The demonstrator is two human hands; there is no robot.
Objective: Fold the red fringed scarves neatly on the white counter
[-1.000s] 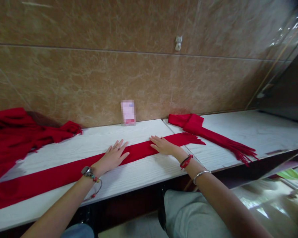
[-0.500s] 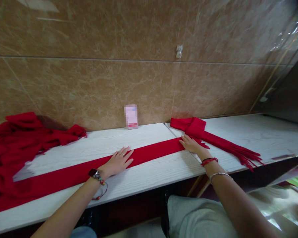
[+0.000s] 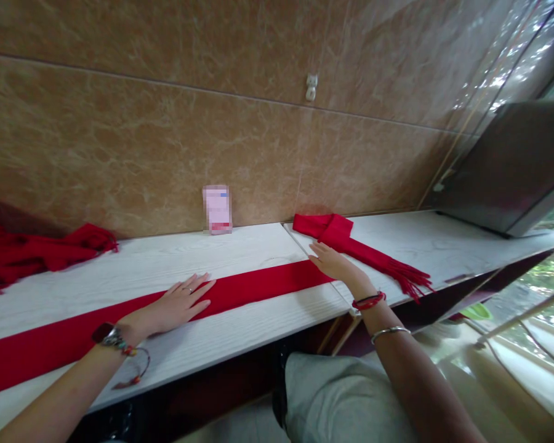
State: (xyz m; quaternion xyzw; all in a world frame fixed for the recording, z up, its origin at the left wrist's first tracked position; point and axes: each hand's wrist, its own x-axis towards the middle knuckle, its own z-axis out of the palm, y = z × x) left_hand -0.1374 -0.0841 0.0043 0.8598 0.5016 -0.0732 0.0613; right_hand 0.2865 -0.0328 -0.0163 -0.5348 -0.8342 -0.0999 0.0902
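A long red scarf (image 3: pixel 258 284) lies flat across the white tabletop (image 3: pixel 175 252). My left hand (image 3: pixel 168 311), with a ring and a dark watch at its wrist, rests on the scarf's middle stretch, fingers spread and palm down. Near the scarf's right part is my right hand (image 3: pixel 335 263), fingers extended, covering some of the cloth; it holds nothing. Just beyond it, a second red scarf (image 3: pixel 373 255) lies folded over itself, its fringe pointing right. At the left edge, more red cloth (image 3: pixel 41 252) sits in a loose heap.
A small pink card or box (image 3: pixel 218 210), blurred, leans on the brown marbled wall (image 3: pixel 166 147). A small white figure (image 3: pixel 311 87) is fixed to the wall. At the right end stands a large dark appliance or case (image 3: pixel 508 166). A green object (image 3: pixel 477 311) shows beyond the front edge.
The view has swung to the right, showing more of the dark object and less of the heap. Both hands remain spread on the scarf; its right fringe is now hidden.
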